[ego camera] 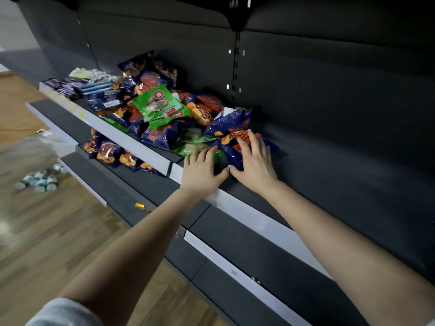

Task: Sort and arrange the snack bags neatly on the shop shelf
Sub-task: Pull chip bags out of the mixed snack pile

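Head view, dark grey shop shelf (329,175) with white front strip.

Left hand (202,170): palm down, fingers spread and flat, resting on a green snack bag (200,147) at the front edge of the shelf. Not closed on anything.

Right hand (253,161): palm down, fingers splayed, pressed onto a blue-and-orange snack bag (231,149) just beside the green one. Open, nothing pinched. Thumbs of both hands nearly touching at the shelf lip.

Loose pile of snack bags (164,114) behind and left of the hands on the same shelf: mostly blue-and-orange, overlapping, tilted at mixed angles. One green bag with red label (161,105) lying on top of the pile, face up. Some bags leaning against the back panel.

Farther left on the shelf: flat dark purple packs (63,87) laid in a row, pale wrapped items (91,74) behind them.

Shelf below: further blue-and-orange bags (113,154), partly hidden under the upper shelf edge.

Small yellow object (141,206) on a lower shelf; kind not discernible. Blurred pale wrapped items (40,180) on the wooden floor (58,231), left.
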